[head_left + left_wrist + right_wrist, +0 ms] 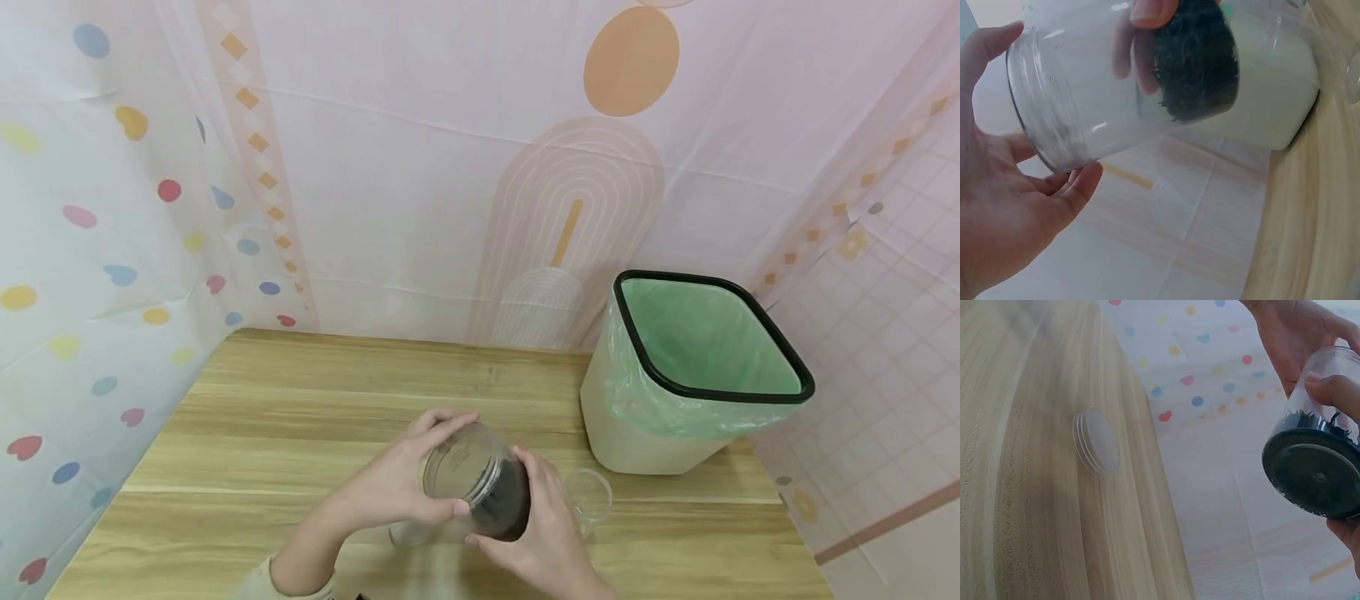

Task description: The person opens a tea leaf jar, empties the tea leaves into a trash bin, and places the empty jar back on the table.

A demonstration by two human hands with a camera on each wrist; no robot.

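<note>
A clear jar (491,467) is held up tilted over the table, its mouth toward the left and its base toward the right. Dark, leaf-like bits (1310,422) are gathered at the base end. My left hand (393,487) grips the jar around its threaded mouth, thumb on one side and fingers on the other. Around the base end, my right hand (551,525) holds it with spread thumb and fingers. A clear round lid (1099,442) lies on the table below; in the head view it is partly hidden by the left hand.
A small clear glass (588,493) stands just beyond the right hand. Behind it on the right is a pale bin (630,446) with a black rim and a green liner (720,417). The wooden table (315,392) ends at a patterned cloth backdrop (390,208).
</note>
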